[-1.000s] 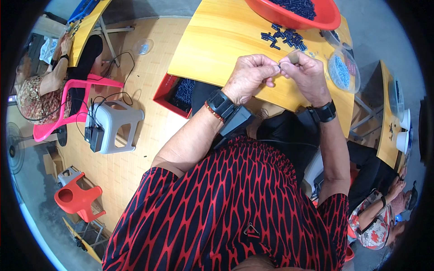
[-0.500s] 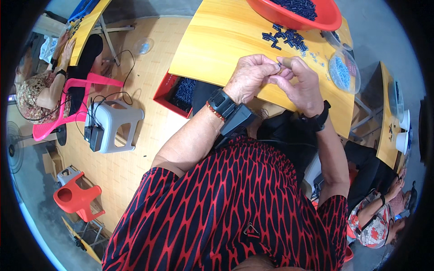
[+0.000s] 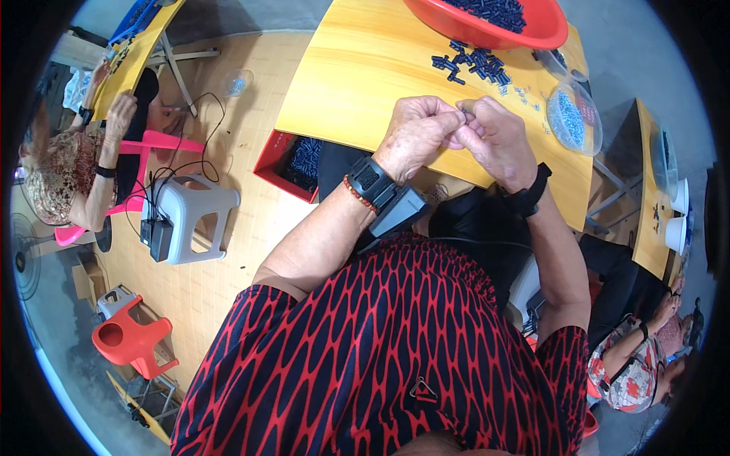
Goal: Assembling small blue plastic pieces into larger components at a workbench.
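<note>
**Pinching a small piece together at the near edge of the surface**

Working close together, the left hand (image 3: 414, 133) and right hand (image 3: 494, 140) meet fingertip to fingertip just above the yellow surface (image 3: 357, 83), both curled nearly shut around a tiny piece (image 3: 464, 112) between them; it is too small to tell its shape or whether it is one part or two.

As a judgement, the work looks far from finished. Beyond the hands, a loose heap of dark blue pieces (image 3: 475, 64) lies on the surface, and farther off the red basin (image 3: 525, 30) holds many more. To the right of the right hand, a clear dish (image 3: 574, 118) carries small light-blue bits. Below and left of the left hand, off the surface, a red box (image 3: 293, 163) on the floor holds dark pieces; whether these are finished ones cannot be told.

Open room lies mostly to the left of the left hand, where the surface is bare wood out to its curved rim. The near edge runs just under both wrists. On the right, the dish sits near that edge, leaving less room for the right hand.
</note>
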### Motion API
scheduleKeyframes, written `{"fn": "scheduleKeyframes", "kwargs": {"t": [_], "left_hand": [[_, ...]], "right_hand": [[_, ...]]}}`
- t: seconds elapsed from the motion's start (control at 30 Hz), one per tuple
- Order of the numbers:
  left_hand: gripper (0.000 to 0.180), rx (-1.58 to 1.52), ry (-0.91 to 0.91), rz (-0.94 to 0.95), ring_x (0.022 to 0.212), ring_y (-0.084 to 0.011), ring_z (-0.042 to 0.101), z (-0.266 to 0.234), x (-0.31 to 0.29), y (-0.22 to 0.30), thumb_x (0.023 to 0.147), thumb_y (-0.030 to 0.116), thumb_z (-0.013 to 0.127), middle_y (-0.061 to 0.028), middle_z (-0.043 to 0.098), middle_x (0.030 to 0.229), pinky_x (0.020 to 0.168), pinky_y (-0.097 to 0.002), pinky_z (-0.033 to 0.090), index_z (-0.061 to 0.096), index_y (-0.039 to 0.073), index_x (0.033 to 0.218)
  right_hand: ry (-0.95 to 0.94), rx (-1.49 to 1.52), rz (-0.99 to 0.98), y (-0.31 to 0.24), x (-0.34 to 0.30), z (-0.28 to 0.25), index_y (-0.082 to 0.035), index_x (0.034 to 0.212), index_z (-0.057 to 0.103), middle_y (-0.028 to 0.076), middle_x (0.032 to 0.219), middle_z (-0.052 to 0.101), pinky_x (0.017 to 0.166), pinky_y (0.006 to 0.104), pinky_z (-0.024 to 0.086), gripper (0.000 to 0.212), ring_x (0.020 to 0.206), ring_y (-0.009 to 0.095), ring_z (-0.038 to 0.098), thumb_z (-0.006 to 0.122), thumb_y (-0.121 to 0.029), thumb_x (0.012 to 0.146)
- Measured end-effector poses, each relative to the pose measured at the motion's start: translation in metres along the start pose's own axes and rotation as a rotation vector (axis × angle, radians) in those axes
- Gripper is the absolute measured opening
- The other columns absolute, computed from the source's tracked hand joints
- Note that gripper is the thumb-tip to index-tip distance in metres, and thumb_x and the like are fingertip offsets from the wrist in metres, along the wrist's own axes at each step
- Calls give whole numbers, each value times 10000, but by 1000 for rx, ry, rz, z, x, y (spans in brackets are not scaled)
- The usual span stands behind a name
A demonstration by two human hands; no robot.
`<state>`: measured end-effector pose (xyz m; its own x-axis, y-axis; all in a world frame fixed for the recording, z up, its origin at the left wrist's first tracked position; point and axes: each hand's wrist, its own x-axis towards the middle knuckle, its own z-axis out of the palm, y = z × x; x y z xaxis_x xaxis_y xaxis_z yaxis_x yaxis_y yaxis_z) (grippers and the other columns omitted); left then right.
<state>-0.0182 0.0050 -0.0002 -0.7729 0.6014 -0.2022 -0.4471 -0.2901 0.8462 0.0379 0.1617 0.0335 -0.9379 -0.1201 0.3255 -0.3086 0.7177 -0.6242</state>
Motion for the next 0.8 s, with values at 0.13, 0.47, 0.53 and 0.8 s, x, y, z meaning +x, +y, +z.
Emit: {"fn": "scheduleKeyframes", "kwargs": {"t": [0.13, 0.47, 0.53, 0.8], "left_hand": [[129, 47, 6, 3, 730, -190, 677, -2, 1, -1, 910, 49, 587, -161, 679, 868, 710, -295, 581, 613, -59, 845], [132, 144, -32, 10, 685, -164, 657, 0, 2, 4, 907, 47, 589, -137, 684, 783, 658, -259, 545, 637, -58, 845], [125, 154, -34, 5, 682, -162, 653, -2, 2, 2, 908, 47, 590, -138, 683, 798, 663, -265, 546, 634, -55, 851], [67, -20, 237, 261, 622, -140, 618, -7, -7, 20, 890, 78, 634, -65, 646, 806, 664, -264, 535, 636, 12, 882]], "right_hand": [[-56, -12, -13, -1, 2, -1, -19, 955, 608, 165, 823, 577, 673, 408, 484, 205, 776, 357, 601, 669, -95, 775], [8, -28, -87, 5, -8, 5, -36, 932, 608, 150, 803, 570, 646, 408, 479, 140, 739, 355, 591, 647, -76, 804], [23, -16, -39, 5, -5, 8, -21, 980, 620, 131, 814, 606, 632, 362, 498, 208, 706, 285, 623, 688, -90, 796], [89, 190, 273, 46, 23, 2, 27, 1042, 631, 124, 835, 652, 655, 294, 517, 321, 696, 174, 636, 734, -151, 797]]}}
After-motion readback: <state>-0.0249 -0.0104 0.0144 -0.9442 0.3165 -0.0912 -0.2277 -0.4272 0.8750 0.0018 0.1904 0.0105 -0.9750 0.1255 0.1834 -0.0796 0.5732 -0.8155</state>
